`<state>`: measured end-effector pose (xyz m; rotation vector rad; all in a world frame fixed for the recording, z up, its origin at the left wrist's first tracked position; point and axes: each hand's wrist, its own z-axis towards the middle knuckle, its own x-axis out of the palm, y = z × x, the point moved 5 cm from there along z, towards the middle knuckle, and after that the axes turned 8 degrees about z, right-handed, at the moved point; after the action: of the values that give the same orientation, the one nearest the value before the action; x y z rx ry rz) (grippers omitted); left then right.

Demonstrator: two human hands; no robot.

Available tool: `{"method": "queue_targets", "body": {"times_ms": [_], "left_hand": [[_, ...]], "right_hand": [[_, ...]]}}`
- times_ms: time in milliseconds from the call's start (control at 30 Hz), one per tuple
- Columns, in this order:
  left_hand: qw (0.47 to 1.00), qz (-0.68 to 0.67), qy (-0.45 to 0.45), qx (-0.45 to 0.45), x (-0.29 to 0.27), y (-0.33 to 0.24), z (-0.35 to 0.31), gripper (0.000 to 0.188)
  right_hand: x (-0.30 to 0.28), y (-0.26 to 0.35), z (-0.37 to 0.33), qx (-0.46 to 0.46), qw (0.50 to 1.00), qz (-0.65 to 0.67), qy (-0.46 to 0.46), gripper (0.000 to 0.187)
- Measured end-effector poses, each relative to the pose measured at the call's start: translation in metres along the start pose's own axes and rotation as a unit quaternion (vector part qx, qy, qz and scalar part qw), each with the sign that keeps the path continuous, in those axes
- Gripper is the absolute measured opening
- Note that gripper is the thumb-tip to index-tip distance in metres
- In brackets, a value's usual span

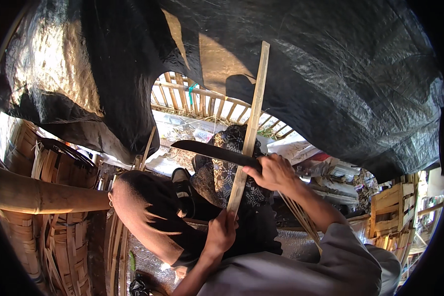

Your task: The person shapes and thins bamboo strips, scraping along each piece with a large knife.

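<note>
My left hand (222, 231) is closed around the lower end of a long, flat bamboo strip (255, 111), which slants up and away to the right. A dark-bladed machete (207, 149) is in my right hand (277, 172), its handle hidden by the fingers. The blade points left and crosses the strip at about mid-length; whether the edge touches the strip I cannot tell. Below the blade and strip is a dark cloth with a pale pattern (223, 180), lying over my legs.
Black plastic sheeting (340, 64) hangs across the far side. Behind it shows a slatted bamboo fence (207, 96). A thick bamboo pole (49, 195) juts in from the left, over woven bamboo baskets (71, 251). Thin strips (301, 219) lie beneath my right forearm. A wooden crate (389, 209) stands right.
</note>
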<state>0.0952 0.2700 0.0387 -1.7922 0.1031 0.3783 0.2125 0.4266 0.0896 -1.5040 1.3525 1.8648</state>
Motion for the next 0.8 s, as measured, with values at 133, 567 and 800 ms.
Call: {"method": "queue_targets", "body": {"times_ms": [133, 567, 800], "left_hand": [[1.000, 0.005, -0.008, -0.024, -0.003, -0.001, 0.000, 0.024], [0.999, -0.030, 0.008, -0.011, -0.008, 0.007, 0.000, 0.029], [1.000, 0.006, -0.015, 0.027, -0.014, 0.004, -0.005, 0.029]], "right_hand": [[0.002, 0.003, -0.002, 0.034, 0.999, 0.018, 0.015, 0.061], [0.010, -0.004, -0.013, -0.040, 0.995, 0.022, 0.094, 0.057], [-0.002, -0.019, 0.007, -0.009, 0.999, 0.033, 0.007, 0.068]]}}
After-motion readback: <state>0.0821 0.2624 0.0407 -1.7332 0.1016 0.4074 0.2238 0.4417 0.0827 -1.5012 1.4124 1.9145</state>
